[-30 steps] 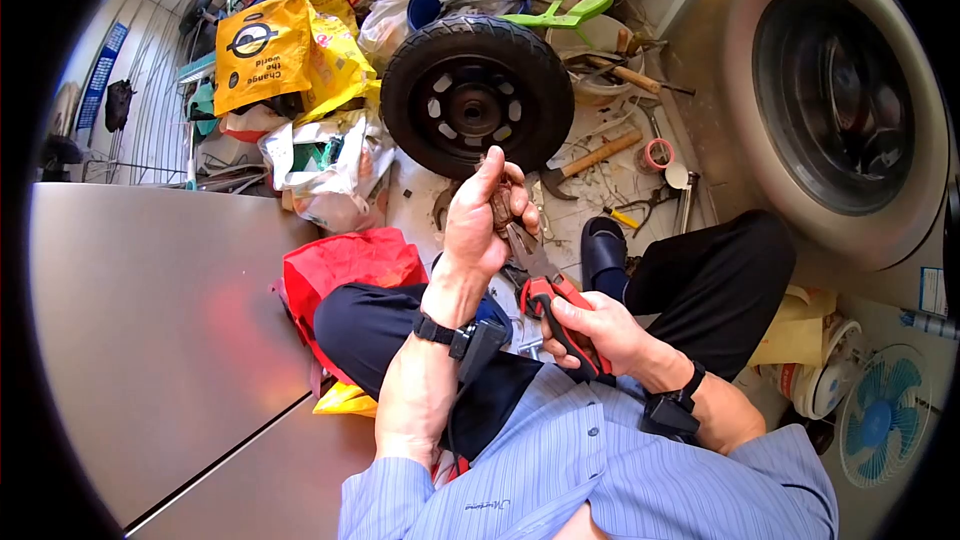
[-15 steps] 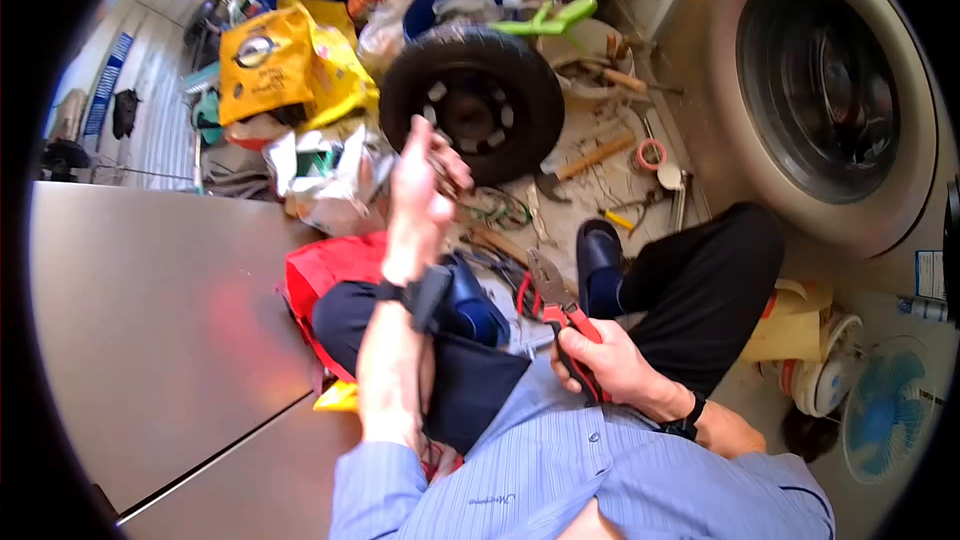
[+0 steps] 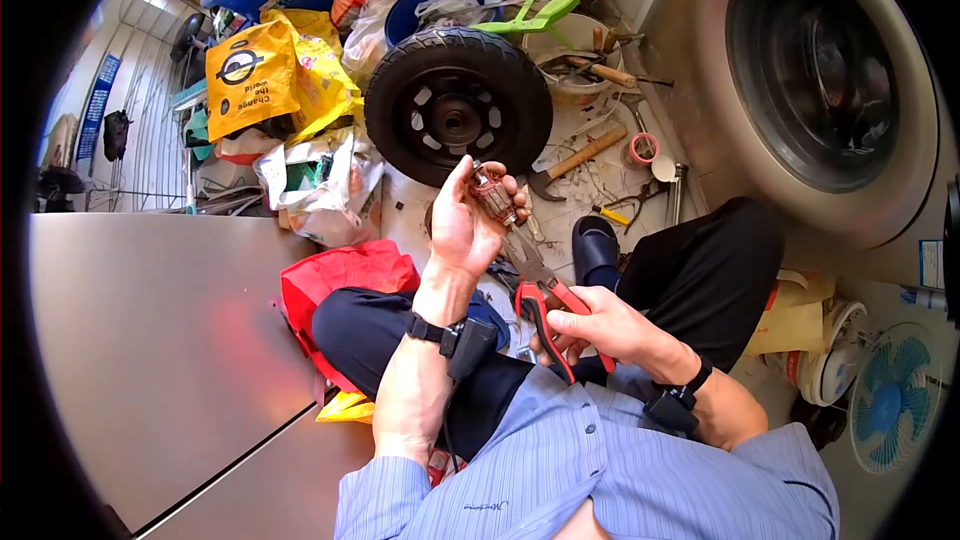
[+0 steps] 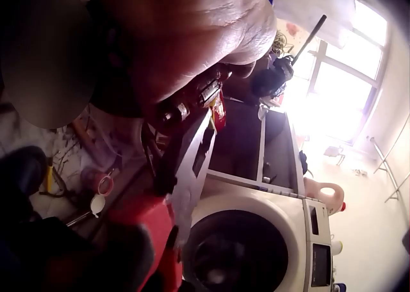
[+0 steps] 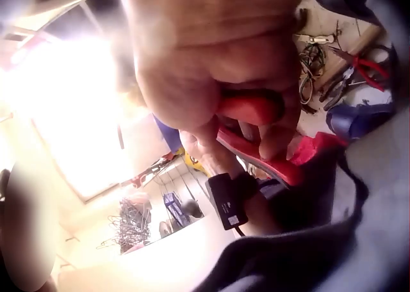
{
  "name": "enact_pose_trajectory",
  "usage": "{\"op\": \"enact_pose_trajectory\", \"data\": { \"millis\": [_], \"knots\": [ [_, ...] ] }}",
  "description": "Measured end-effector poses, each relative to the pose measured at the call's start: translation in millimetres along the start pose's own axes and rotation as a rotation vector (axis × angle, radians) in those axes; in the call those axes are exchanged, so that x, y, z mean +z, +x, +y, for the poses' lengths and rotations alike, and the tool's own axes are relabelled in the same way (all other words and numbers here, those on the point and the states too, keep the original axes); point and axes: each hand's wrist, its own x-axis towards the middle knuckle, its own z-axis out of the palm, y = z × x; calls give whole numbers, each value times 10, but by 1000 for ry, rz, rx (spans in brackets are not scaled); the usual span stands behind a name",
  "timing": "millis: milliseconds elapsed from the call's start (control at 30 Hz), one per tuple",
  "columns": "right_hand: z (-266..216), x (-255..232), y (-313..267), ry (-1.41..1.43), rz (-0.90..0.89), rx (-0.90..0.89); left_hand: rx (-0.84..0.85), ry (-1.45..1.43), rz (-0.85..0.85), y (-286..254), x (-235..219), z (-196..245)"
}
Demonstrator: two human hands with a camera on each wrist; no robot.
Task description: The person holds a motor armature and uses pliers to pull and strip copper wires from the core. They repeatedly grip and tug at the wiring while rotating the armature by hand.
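In the head view my left hand point(image 3: 458, 235) holds a motor armature point(image 3: 493, 195) with copper windings and a metal shaft, thumb on one side and fingers curled round the other. My right hand point(image 3: 612, 325) grips red-and-black-handled pliers point(image 3: 530, 262), their handles spread apart. The nose of the pliers points up at the lower end of the armature, right by the shaft. In the left wrist view the metal pliers nose point(image 4: 192, 161) overlaps the dark armature point(image 4: 182, 111) below the palm. The right wrist view shows a red handle point(image 5: 253, 107) under the curled fingers.
Beyond the hands stands a black-tyred wheel point(image 3: 458, 105). A hammer point(image 3: 580, 160), tape roll point(image 3: 643, 148) and small tools lie on the floor to its right. A washing machine point(image 3: 690, 90) is at right, a grey panel point(image 3: 180, 340) at left, bags point(image 3: 250, 65) behind.
My left hand swung away up and left with the armature, then came back beside the pliers. The pliers' handles are now spread wider; the armature's windings show more fully.
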Motion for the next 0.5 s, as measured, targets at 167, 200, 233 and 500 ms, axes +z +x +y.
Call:
{"op": "enact_pose_trajectory", "data": {
  "millis": [167, 200, 233, 500],
  "knots": [
    [-85, 17, 99, 94, 26, -4, 34, 38, 20, -94, 92, -31],
    [-103, 10, 110, 94, 26, -2, 30, 36, 12, -102, 108, -25],
    [-114, -2, 115, 107, 19, 4, 31, 33, 12, -97, 113, -19],
    [47, -15, 196, 260, -19, 10, 2, 130, -59, -107, 57, 36]
  ]
}}
